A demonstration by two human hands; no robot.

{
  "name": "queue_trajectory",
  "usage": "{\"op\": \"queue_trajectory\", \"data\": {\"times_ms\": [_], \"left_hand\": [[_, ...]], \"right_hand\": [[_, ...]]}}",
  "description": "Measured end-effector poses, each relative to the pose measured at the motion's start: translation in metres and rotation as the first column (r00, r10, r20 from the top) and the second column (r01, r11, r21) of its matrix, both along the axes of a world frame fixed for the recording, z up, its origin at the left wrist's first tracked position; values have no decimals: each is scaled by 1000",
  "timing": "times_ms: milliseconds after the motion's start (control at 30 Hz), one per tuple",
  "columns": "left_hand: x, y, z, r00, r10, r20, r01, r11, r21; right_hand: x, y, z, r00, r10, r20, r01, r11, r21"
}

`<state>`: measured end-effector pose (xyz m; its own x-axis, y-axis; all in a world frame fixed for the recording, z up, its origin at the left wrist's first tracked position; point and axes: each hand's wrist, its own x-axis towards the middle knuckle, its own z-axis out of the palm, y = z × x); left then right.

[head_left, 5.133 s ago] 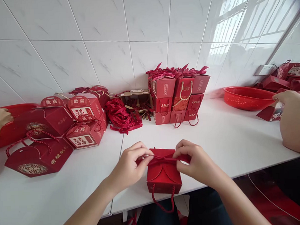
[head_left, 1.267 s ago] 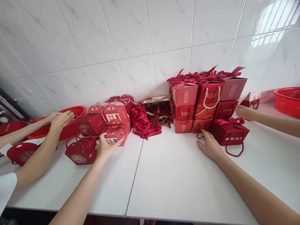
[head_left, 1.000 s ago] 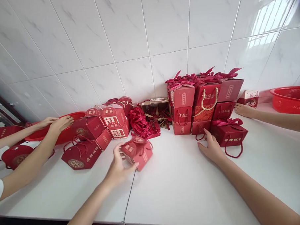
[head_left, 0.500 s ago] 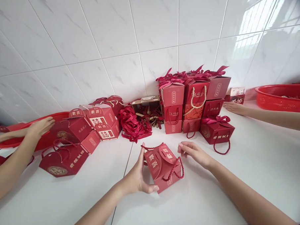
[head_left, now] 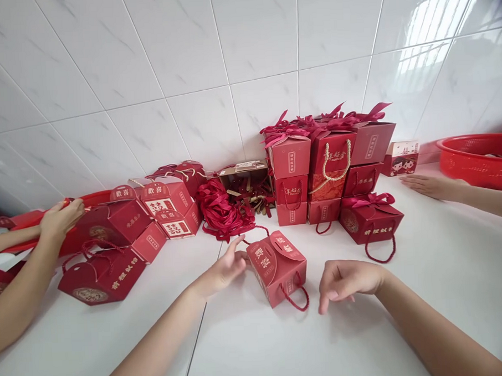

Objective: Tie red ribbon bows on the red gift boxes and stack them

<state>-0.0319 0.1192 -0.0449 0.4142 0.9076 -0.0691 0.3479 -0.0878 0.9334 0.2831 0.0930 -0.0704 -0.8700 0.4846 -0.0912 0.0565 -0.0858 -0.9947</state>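
**Red box on the table: left hand against it, right hand empty beside it**

At the far left a co-worker's hand (head_left: 61, 217) grips the rim of a red basin (head_left: 24, 234). Next to it lies a wide case (head_left: 100, 276) with a twisted cord, and behind that is a pile (head_left: 164, 205) of red cartons printed in white and gold.

The left hand (head_left: 221, 271) comes in from the lower left. Its fingers (head_left: 240, 261) are spread and slack, laid against the left face of the box (head_left: 279, 267), with the thumb standing up clear of the top edge. The hand touches the box and does not clasp it.

The box stands on the white table (head_left: 262, 348) in the near middle, turned so that one corner faces the camera. It is small, red and roughly cube-shaped. Two rounded flaps fold across its top, and gold characters mark the flaps and the left face. One loop of red cord hangs down its front to the table and another arcs behind its top. Ribbons (head_left: 222, 211) are heaped just behind it.

The right hand (head_left: 346, 281) is just right of the box and apart from it. Its fingers (head_left: 327, 290) curl loosely inward, the index pointing down at the table, and hold nothing. Whether a fingertip touches the table cannot be told.

Farther back a stack (head_left: 328, 162) of red boxes stands at the wall, and a bow box (head_left: 371, 222) sits in front of it. A second co-worker's hand (head_left: 431, 185) lies flat on the table near a red basket (head_left: 478, 158).
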Motion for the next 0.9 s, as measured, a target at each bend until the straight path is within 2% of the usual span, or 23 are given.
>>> {"op": "queue_trajectory", "data": {"times_ms": [33, 100, 200, 267, 400, 500, 567, 600, 667, 733, 800, 900], "left_hand": [[-5, 7, -3, 994, 105, -39, -102, 992, 80], [-13, 20, -9, 942, 321, -98, -290, 926, 241], [-22, 35, -14, 840, 523, -143, -422, 796, 433], [-25, 41, -16, 798, 574, -184, -408, 739, 536], [-28, 49, -13, 772, 562, -297, -299, 733, 611], [-29, 58, 5, 731, 586, -349, -273, 720, 638], [-29, 64, 25, 713, 592, -375, -239, 708, 664], [-30, 68, 35, 704, 590, -395, -213, 706, 675], [-30, 73, 53, 682, 575, -452, -149, 714, 684], [-31, 78, 61, 656, 548, -519, -84, 736, 671], [-31, 83, 57, 632, 526, -569, -42, 756, 653], [-31, 91, 44, 611, 535, -584, -39, 757, 652]], "right_hand": [[-1, 0, 0, 999, 29, 19, -29, 1000, -7], [-3, 0, -1, 998, 39, 43, -38, 999, -12], [-6, 1, -3, 999, 36, 40, -35, 999, -13], [-4, 2, -4, 998, 47, 35, -47, 999, -16], [6, 3, 7, 999, 47, -11, -47, 999, -13], [6, 6, 36, 994, 9, -107, -5, 999, 35], [-1, 8, 67, 986, -96, -136, 112, 986, 120], [-7, 7, 84, 976, -172, -135, 196, 963, 184], [-20, 4, 118, 914, -383, -136, 406, 853, 327], [-34, -2, 145, 849, -506, -150, 520, 752, 406], [-42, -11, 160, 804, -562, -194, 581, 673, 458], [-44, -25, 164, 773, -584, -248, 611, 579, 540]]}}
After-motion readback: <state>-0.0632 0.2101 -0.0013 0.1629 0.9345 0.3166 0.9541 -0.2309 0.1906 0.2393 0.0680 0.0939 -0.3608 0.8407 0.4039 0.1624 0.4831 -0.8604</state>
